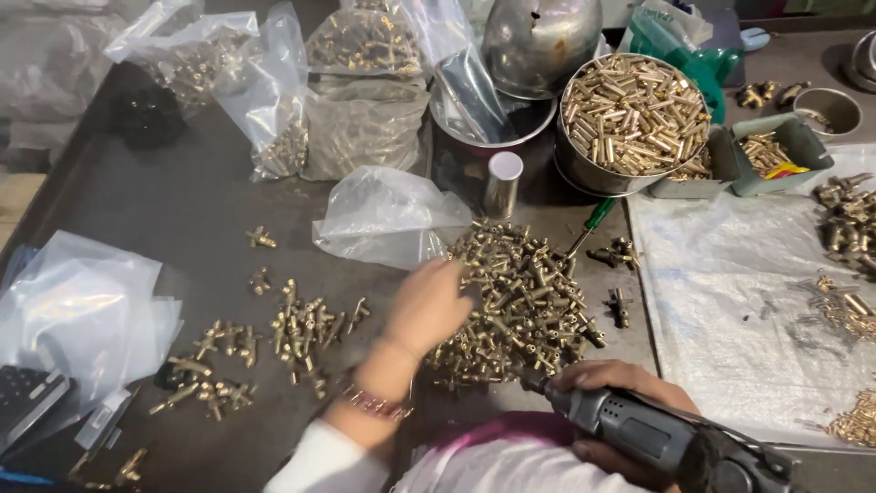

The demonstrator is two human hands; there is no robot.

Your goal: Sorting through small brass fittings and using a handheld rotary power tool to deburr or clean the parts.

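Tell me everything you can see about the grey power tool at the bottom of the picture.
The grey power tool is a slim handheld rotary-type tool with a ribbed grey body that looks like plastic and a darker rear end. It lies slanted, nose pointing up-left toward the pile of brass fittings on the dark table. The right hand grips it around the front; its tip is too small to make out.

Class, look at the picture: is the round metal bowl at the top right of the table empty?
No. The round metal bowl is heaped to the rim with small brass tubes.
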